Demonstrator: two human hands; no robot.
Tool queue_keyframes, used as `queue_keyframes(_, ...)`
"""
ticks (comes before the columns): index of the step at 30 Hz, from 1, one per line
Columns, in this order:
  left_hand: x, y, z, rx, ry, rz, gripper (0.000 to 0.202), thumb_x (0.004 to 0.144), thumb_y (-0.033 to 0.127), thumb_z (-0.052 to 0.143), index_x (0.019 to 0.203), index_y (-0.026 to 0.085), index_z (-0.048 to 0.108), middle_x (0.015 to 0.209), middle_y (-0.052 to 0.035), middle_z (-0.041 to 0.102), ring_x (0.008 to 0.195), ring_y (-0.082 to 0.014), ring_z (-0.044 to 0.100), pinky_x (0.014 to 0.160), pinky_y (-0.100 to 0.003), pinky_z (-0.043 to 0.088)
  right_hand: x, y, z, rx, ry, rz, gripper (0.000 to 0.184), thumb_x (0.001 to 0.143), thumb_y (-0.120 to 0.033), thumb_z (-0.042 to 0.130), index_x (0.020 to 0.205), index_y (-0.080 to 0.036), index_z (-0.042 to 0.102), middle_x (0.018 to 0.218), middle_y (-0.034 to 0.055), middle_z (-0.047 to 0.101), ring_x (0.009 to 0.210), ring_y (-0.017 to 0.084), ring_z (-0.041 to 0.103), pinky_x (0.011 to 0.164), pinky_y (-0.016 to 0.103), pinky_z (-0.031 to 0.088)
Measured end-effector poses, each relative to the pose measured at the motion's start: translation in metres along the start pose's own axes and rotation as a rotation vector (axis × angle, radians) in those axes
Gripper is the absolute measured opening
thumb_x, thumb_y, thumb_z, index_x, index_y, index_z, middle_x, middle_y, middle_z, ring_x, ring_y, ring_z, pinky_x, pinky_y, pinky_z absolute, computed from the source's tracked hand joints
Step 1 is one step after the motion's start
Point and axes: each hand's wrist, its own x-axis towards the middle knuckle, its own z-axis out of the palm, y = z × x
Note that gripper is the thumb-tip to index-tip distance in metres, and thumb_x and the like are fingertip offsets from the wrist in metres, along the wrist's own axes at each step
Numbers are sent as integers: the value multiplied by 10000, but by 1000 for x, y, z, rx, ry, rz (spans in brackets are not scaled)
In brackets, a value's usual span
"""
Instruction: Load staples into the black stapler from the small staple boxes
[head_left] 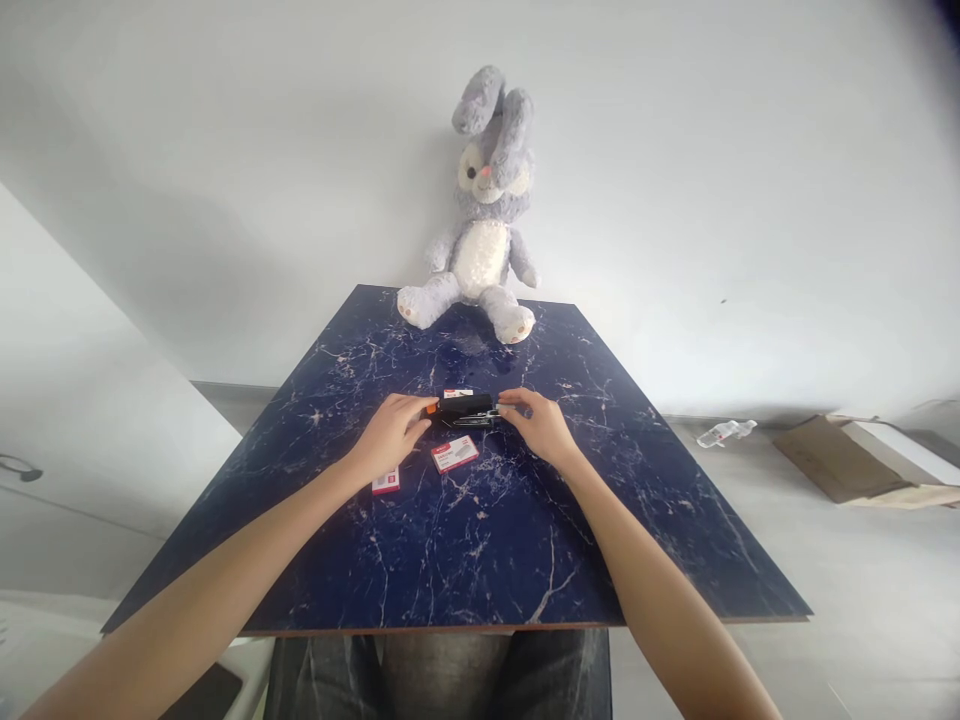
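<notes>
A black stapler (466,404) with an orange part at its left end lies across the middle of the dark blue table (480,560). Its silver metal rail shows along the lower right side. My left hand (390,432) grips the orange end between thumb and fingers. At the other end, the fingers of my right hand (538,425) are pinched by the rail's tip on a small pale piece too small to name. A red and white box (454,454) lies just below the stapler. Another such box (386,482) is partly covered by my left wrist, and a third box (458,393) sits behind the stapler.
A grey plush rabbit (481,262) sits at the table's far edge against the wall. On the floor at the right are a clear plastic bottle (726,433) and an open cardboard box (817,460). A white cabinet (82,400) stands at the left.
</notes>
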Motion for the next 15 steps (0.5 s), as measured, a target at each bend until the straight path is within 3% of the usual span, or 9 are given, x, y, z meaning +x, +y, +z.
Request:
queue_keyframes(5,0,1,-1,56,-15,2,400,949,323,537,1340,270,598,1215,-102,667,1186,-303,520,942,-458,456,-1,-1,6,-107,-49,-85,206,881,-311,630,1059,-280,729,1053,32,735,1075,254,615,969,407,444)
queue_keyframes(15,0,3,-2,159,-42,8,393,967,293,508,1355,271,568,1210,-75,667,1164,-271,542,932,-426,477,1,4,7,-135,-110,3,192,905,-325,585,1013,-275,736,1052,-2,742,967,212,670,896,343,478)
